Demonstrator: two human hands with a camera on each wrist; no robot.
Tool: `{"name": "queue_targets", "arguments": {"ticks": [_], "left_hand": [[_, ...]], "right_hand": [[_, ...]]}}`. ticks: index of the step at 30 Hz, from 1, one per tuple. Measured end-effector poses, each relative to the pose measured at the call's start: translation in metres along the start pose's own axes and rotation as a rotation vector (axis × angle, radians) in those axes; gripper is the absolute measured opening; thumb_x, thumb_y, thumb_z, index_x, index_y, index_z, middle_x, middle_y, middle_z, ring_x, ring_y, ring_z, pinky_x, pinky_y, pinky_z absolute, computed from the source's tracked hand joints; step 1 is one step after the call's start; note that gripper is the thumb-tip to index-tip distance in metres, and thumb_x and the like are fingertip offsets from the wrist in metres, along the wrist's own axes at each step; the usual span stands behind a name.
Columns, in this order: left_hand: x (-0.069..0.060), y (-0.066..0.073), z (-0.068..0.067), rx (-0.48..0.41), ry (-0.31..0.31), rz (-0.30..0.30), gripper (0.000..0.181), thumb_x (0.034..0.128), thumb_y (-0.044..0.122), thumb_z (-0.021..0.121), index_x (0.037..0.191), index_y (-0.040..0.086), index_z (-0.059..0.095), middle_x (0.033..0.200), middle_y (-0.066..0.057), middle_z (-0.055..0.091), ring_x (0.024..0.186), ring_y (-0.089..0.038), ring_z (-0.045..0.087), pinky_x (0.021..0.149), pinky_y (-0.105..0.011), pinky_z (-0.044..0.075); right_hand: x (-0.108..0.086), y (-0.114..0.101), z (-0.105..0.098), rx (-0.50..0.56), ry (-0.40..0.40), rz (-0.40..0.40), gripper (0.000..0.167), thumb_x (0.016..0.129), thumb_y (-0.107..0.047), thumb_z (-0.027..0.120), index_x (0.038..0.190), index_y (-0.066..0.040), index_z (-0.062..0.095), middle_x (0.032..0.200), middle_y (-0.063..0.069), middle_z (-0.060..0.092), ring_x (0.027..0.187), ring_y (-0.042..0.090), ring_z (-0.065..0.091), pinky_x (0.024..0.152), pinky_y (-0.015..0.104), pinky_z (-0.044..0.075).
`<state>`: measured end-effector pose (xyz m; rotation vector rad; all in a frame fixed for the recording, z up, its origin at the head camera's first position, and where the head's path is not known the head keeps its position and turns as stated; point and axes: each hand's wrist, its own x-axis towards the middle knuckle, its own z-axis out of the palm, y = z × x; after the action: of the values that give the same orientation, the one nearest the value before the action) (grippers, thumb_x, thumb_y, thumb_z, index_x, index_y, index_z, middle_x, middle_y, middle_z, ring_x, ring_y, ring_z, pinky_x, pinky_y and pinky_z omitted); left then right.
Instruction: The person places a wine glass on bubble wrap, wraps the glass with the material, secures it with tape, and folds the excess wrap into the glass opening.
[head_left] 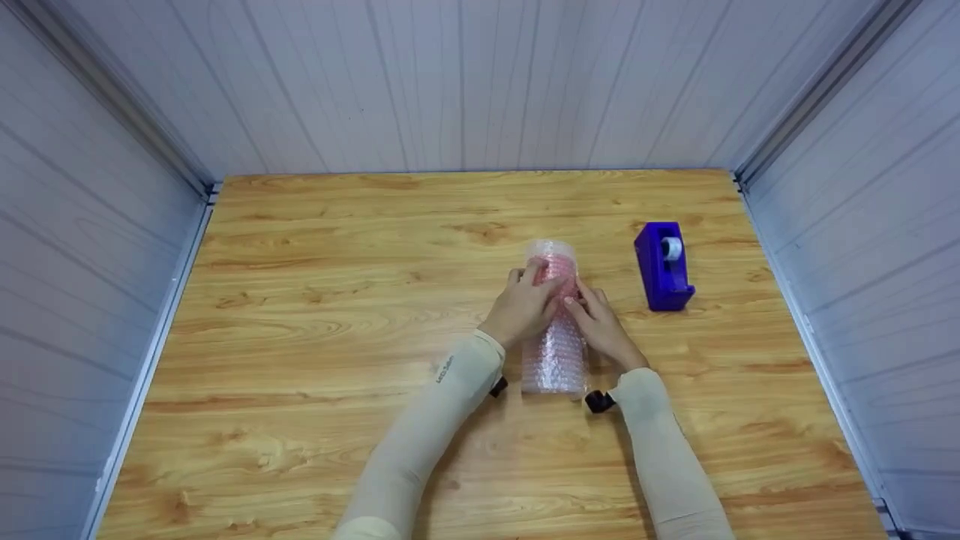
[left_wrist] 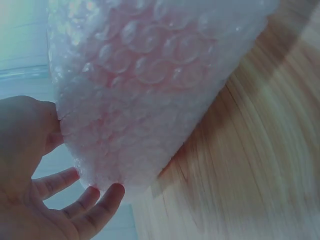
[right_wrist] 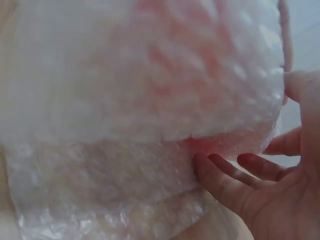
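Two pale sleeves (head_left: 431, 420) extend over a wood-grain worktop (head_left: 315, 300). From the left, the left hand (head_left: 521, 304) grasps the far half of the wrap (head_left: 555, 360), its fingers bent round the left side and its thumb across the top. The wrap is a long bubble-plastic cylinder lying right of the worktop's middle, pointing away from the person. Inside, toward the far end, a pink item (head_left: 557, 264) shows through; its shape cannot be told. Next, the right hand (head_left: 600, 322) grasps the wrap's right side, fingers tucked in by a loose edge seen in the right wrist view.

The step seems to be holding the layers snug. Done well, the left fingers would press just enough to stop unrolling without crushing bubbles, while the right ones draw the edge straight and flat.

Farther right, apart from both hands, stands a blue dispenser (head_left: 657, 277) containing one roll of white tape (head_left: 672, 248).
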<state>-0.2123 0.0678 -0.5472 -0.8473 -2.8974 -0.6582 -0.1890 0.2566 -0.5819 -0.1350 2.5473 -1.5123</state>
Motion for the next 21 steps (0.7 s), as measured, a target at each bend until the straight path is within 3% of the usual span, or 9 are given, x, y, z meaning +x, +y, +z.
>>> {"name": "queue_targets", "arguments": {"ticks": [5, 11, 21], "left_hand": [[-0.0003, 0.0027, -0.0002, 0.031, 0.042, 0.040, 0.039, 0.1039, 0.028, 0.052, 0.139, 0.013, 0.059, 0.143, -0.018, 0.048, 0.118, -0.038, 0.052, 0.097, -0.044, 0.049], [-0.0004, 0.0025, 0.0005, 0.066, 0.078, 0.083, 0.037, 0.1039, 0.023, 0.051, 0.134, 0.003, 0.058, 0.140, -0.016, 0.055, 0.129, -0.031, 0.050, 0.109, -0.041, 0.039], [0.0053, 0.0103, 0.0019, 0.081, 0.056, 0.077, 0.038, 0.1046, 0.028, 0.051, 0.136, 0.011, 0.063, 0.144, -0.012, 0.053, 0.129, -0.033, 0.050, 0.105, -0.041, 0.044]], "right_hand": [[-0.0003, 0.0011, 0.0004, 0.047, -0.024, 0.026, 0.069, 0.105, -0.038, 0.050, 0.159, -0.005, 0.021, 0.142, 0.025, 0.037, 0.128, 0.038, 0.043, 0.108, 0.051, 0.035], [-0.0008, 0.0034, -0.0023, 0.058, -0.021, 0.022, 0.069, 0.105, -0.041, 0.049, 0.159, -0.006, 0.023, 0.146, 0.023, 0.037, 0.131, 0.037, 0.043, 0.110, 0.051, 0.035], [-0.0003, 0.0103, -0.0063, -0.022, 0.002, -0.012, 0.065, 0.106, -0.038, 0.050, 0.157, -0.003, 0.029, 0.152, 0.023, 0.038, 0.141, 0.036, 0.033, 0.117, 0.048, 0.025]]}}
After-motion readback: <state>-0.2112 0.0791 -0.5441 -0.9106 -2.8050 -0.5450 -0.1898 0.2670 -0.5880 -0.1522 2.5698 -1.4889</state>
